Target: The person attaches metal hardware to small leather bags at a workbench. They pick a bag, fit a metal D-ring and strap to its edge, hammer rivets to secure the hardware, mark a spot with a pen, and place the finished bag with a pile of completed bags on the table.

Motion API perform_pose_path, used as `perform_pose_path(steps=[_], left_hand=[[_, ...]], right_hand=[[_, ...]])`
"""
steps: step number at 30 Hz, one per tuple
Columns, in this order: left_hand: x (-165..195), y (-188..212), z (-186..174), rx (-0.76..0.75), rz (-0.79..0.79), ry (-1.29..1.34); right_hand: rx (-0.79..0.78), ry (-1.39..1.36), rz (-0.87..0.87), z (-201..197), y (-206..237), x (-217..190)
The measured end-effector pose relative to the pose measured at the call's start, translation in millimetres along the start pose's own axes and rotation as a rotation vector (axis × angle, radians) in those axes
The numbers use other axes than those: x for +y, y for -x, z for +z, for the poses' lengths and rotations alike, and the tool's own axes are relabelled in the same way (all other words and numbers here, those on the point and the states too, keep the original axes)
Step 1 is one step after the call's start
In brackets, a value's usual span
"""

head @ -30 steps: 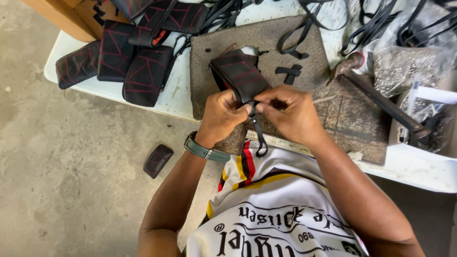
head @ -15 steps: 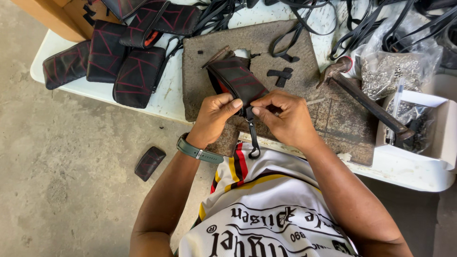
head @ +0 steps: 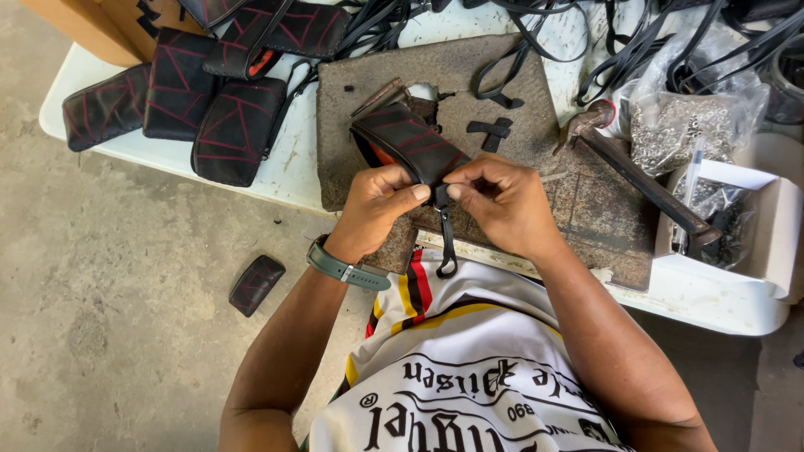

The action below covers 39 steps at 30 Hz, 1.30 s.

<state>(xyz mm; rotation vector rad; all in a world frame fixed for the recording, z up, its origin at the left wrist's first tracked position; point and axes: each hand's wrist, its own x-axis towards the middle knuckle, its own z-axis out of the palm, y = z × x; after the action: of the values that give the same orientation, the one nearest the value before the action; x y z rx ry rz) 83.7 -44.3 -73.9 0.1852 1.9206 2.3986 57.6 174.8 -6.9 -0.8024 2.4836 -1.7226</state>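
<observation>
The black pouch (head: pixel 408 142) with red stitched lines lies just ahead of both hands, its long axis slanting from the near end at the fingertips up and away to the left over the worn work board (head: pixel 469 75) on the white counter (head: pixel 293 167). The left hand (head: pixel 374 205) and right hand (head: pixel 502 201) meet at that near end, equally close, fingers pinched together on the pouch's corner where a narrow black strap (head: pixel 446 238) hangs down toward the body, ending in a small loop. An orange lining shows at the pouch's open edge. Finished pouches (head: pixel 234 130) lie to the left, a hammer (head: pixel 645 184) to the right.
</observation>
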Motion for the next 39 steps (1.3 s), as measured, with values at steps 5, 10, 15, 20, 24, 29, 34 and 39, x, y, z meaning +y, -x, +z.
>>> perform_pose_path(steps=[5, 10, 15, 20, 24, 29, 34, 39], left_hand=[[-9.3, -3.5, -2.3, -0.022, 0.019, 0.053], [-10.4, -4.2, -4.6, -0.021, 0.013, 0.071], [-8.8, -3.8, -6.4, -0.029, 0.007, 0.081], [-8.8, -4.1, -5.5, -0.057, 0.027, 0.01], [-1.7, -1.7, 0.2, -0.061, 0.031, 0.021], [10.4, 1.0, 13.7, -0.036, 0.077, 0.011], [12.9, -4.1, 12.5, 0.04, 0.017, -0.012], [8.7, -0.8, 10.5, 0.04, 0.02, -0.066]], right_hand=[[-0.042, -0.015, 0.04, -3.6, 0.3, 5.8], [-0.082, -0.028, -0.005, -5.6, -1.2, 7.6], [-0.115, -0.116, 0.023, -6.6, -0.9, 6.9], [-0.005, 0.017, -0.005, 0.0, -1.9, 3.2], [0.013, 0.037, 0.02, 2.9, -2.6, -1.1], [0.025, 0.066, -0.032, 4.3, -0.9, -1.8], [0.053, -0.334, 0.074, 3.2, 4.8, 5.5], [0.04, -0.283, 0.05, 7.0, 11.4, 9.1]])
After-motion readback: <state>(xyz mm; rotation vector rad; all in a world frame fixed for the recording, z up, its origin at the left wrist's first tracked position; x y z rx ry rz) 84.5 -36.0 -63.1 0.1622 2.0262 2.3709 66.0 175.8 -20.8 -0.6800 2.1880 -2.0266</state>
